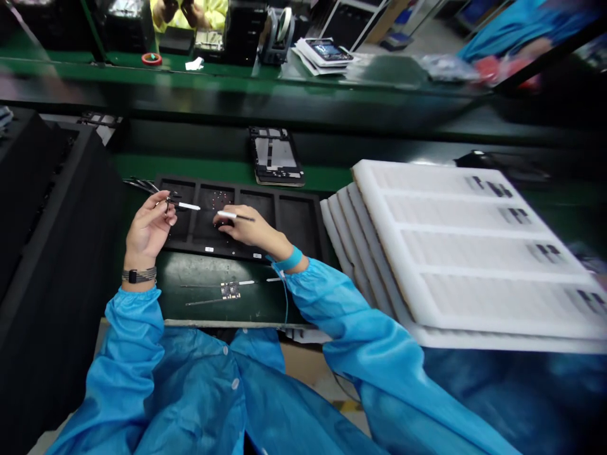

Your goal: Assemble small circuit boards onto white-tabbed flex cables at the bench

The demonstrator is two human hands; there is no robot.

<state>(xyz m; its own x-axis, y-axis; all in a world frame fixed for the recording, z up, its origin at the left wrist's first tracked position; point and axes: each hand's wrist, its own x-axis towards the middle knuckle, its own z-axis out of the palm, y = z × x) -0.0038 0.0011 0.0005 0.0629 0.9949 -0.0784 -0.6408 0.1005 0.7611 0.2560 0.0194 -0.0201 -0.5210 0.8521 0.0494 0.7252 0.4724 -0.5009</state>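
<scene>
My left hand [150, 227] is closed in a pinch on several thin dark strips with white ends [190, 206], which stick out to both sides of the fingers. My right hand [244, 225] has its fingers curled over the black tray, and a similar white-ended strip [230, 215] lies along them. Below it, the black compartmented tray [218, 251] holds tiny reddish and white parts in one compartment. Nearer me on the green bench lies a small circuit board [231, 290] among a few more thin strips [206, 302].
White foam trays [412, 303] are stacked to the right, with small dark pieces in their slots. Tall black foam blocks [61, 253] stand at left. Behind the tray sits an opened tablet-like device [275, 156]. A tape dispenser [276, 36] and a co-worker's hands [190, 12] are across the bench.
</scene>
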